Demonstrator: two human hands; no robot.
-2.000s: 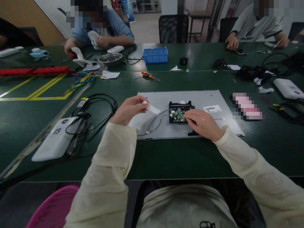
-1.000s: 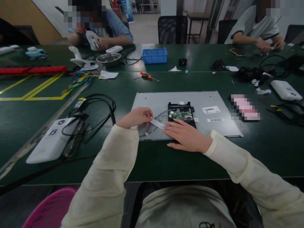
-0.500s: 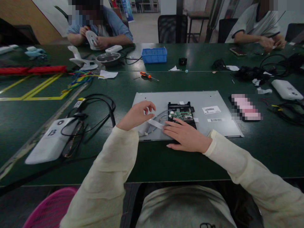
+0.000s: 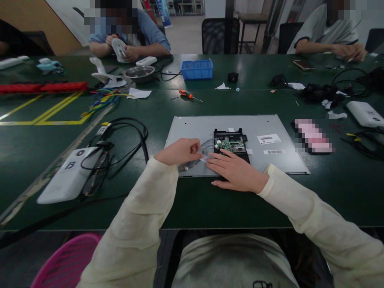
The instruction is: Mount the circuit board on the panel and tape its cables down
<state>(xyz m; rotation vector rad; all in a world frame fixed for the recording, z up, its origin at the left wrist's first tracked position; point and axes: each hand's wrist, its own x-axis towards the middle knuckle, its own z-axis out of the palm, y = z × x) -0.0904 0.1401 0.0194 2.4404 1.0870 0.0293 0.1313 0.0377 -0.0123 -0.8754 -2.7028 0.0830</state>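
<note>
A flat grey metal panel (image 4: 192, 128) lies on the green table. At its middle sits a black bracket with a green circuit board (image 4: 229, 146), and thin grey cables (image 4: 207, 144) run out from its left side. My right hand (image 4: 235, 170) rests flat with fingers stretched over the bracket's lower left corner and the panel's near edge. Just left of those fingertips, my left hand (image 4: 183, 151) is closed in a pinch, thumb against a strip of pale tape (image 4: 204, 159). The fingers partly hide the tape and cables.
A white device (image 4: 67, 176) with black cables lies left. An orange screwdriver (image 4: 189, 95) and a blue bin (image 4: 197, 70) are beyond the panel. A pink phone (image 4: 313, 136) lies right. Two people sit across the table; one holds a white part (image 4: 119, 50).
My left hand has moved right and its fingers have curled closed at the tape, which shows a shorter length. My right hand stays flat in place.
</note>
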